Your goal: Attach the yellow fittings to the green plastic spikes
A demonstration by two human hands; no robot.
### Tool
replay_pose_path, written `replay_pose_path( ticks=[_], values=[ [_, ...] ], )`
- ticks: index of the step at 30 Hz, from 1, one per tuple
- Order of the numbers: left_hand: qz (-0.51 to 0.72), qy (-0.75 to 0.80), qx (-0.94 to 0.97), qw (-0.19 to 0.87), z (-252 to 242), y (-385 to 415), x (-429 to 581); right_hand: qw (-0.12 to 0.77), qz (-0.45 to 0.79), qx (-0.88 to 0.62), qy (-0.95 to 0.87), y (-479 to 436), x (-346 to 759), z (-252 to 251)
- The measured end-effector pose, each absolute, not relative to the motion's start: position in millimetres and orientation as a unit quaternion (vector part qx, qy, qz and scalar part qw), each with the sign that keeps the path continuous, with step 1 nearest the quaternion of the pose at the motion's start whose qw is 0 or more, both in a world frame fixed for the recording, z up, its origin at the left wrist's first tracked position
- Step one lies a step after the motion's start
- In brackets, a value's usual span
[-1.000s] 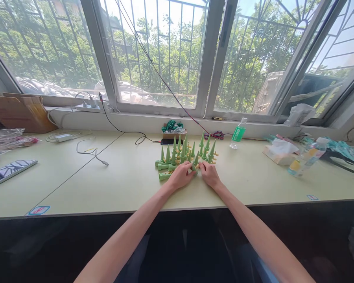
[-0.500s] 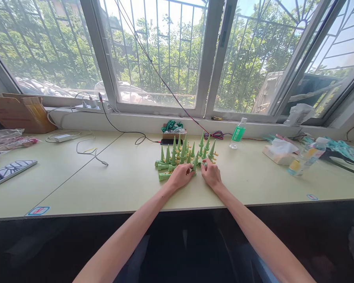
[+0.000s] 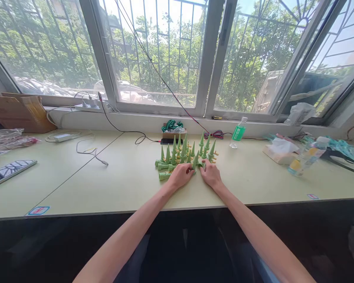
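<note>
- Since the first earlier frame, the right hand has shifted slightly toward 3 o'clock, away from the near spike; its fingertips now reach farther forward. The left hand keeps almost the same place.
- The left hand, at about 7 o'clock from the near spike, has its fingers curled round the base, gripping it low down.
- The right hand lies at about 4 o'clock from the same spike, its fingers bent beside a small green piece; whether they grip it, I cannot tell.
- The near spike is a smooth, light green cone with a sharp tip, leaning slightly toward 1 o'clock; its base is largely hidden by the left hand.
- It stands on the desk, at the near edge of a crowd of similar green spikes.
- Most of these point straight up, in uneven rows, with collars below the cones and small yellow parts sticking out at the sides. The ones toward 1 o'clock tilt a little.
- On the crowd's 9 o'clock side, several green tube ends lie flat, their wider ends facing 9 o'clock.
- Around the crowd: a dark phone and a small box near 12 o'clock, a green-labelled bottle at 2 o'clock, and a tissue box at 3 o'clock.
</note>
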State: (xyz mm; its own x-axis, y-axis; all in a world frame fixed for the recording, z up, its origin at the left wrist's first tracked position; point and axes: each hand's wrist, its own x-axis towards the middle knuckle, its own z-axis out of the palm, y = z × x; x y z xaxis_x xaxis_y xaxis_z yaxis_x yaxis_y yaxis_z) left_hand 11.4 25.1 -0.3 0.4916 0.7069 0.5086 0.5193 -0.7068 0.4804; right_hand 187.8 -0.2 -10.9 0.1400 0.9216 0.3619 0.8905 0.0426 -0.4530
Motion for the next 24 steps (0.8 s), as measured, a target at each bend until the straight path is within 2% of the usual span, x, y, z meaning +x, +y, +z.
replay_pose_path(
  ticks=[24],
  values=[
    [0.389,0.352,0.844,0.112,-2.8,27.6,11.8,0.334,0.025,-0.658,-0.674,-1.3,184.7,-11.4]
  ],
)
